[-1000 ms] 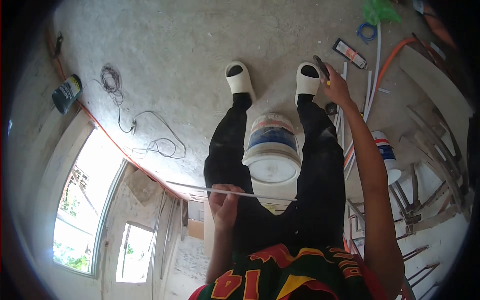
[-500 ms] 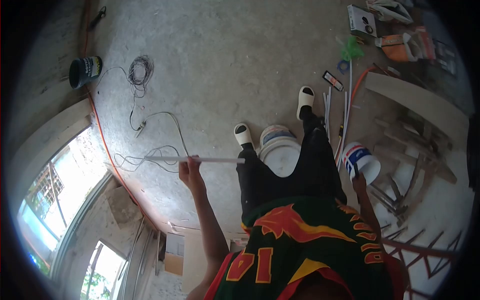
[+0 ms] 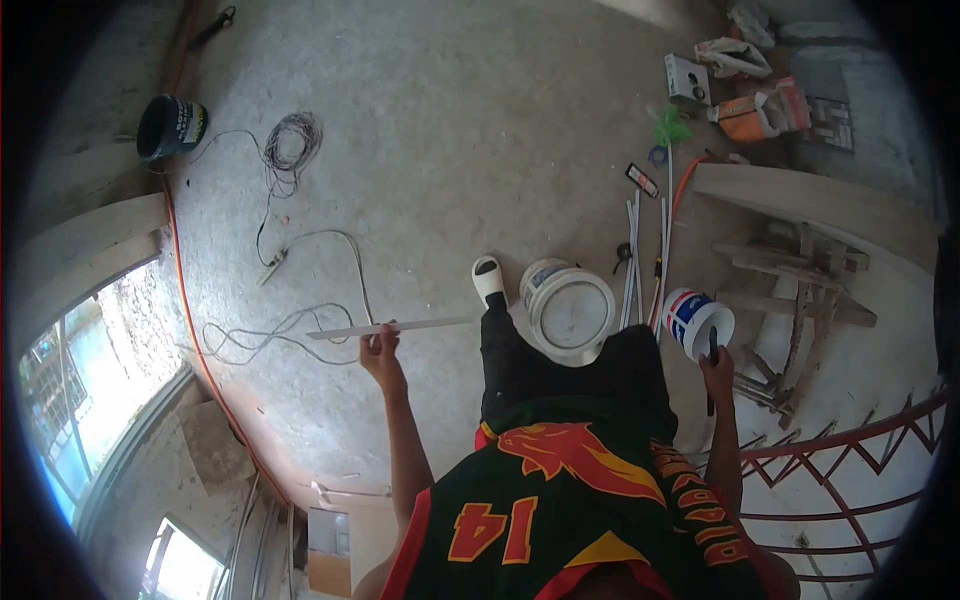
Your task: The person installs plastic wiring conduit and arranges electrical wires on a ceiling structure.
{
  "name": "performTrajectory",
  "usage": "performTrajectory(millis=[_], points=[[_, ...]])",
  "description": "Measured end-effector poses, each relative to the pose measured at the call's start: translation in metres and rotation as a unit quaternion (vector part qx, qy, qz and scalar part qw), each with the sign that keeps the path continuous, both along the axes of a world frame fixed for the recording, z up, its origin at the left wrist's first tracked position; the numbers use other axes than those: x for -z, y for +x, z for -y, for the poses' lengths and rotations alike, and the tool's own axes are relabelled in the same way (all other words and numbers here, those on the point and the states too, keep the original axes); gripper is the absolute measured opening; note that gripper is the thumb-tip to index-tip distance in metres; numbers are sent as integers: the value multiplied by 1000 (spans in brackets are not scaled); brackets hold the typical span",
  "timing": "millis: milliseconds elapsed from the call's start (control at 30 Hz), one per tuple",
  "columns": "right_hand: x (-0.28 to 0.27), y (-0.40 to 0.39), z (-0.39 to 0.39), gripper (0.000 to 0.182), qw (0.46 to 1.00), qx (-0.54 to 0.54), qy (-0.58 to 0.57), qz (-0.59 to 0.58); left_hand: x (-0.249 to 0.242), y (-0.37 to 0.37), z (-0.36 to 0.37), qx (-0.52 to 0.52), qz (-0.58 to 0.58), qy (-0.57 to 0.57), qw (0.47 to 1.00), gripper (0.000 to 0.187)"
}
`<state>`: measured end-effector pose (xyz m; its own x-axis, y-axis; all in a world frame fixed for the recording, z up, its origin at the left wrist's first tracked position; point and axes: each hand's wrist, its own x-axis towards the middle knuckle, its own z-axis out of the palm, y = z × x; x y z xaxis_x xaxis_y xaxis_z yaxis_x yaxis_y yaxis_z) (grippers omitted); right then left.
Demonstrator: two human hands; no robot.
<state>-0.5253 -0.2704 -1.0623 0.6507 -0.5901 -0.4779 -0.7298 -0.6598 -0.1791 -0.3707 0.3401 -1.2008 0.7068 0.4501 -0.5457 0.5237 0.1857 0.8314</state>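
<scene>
My left hand (image 3: 382, 362) pinches a long, thin white strip (image 3: 432, 323) near its middle, holding it roughly level above the floor. My right hand (image 3: 717, 376) is closed around a slim black tool (image 3: 713, 342), whose exact kind I cannot make out. Behind that tool stands a white bucket with blue and red markings (image 3: 684, 312). Between my legs and the strips on the floor is a larger white bucket (image 3: 573, 312) with a pale round top. A white slipper (image 3: 488, 282) shows on my left foot; my right foot is out of sight.
Several white strips (image 3: 632, 255) lie beside a black-and-orange package (image 3: 642, 180). Loose cable (image 3: 291, 142) and an extension socket (image 3: 272, 266) are on the floor at left, near a black bucket (image 3: 172, 128). A wooden stand (image 3: 800, 300) and red metal railing (image 3: 850, 443) are at right.
My right foot has gone out of view and my right leg is now bent behind the large bucket. The view has shifted slightly. Both hands keep hold of their things.
</scene>
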Motion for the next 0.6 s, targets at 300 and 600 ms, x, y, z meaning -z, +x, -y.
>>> performTrajectory(millis=[300, 600], points=[[-7, 41, -79, 26, 993, -102, 56, -22, -13, 15, 14, 18, 28, -16, 999, 26], [18, -30, -109, 21, 994, -12, 107, -15, -39, 64, 47, 70, 82, -53, 993, 27]])
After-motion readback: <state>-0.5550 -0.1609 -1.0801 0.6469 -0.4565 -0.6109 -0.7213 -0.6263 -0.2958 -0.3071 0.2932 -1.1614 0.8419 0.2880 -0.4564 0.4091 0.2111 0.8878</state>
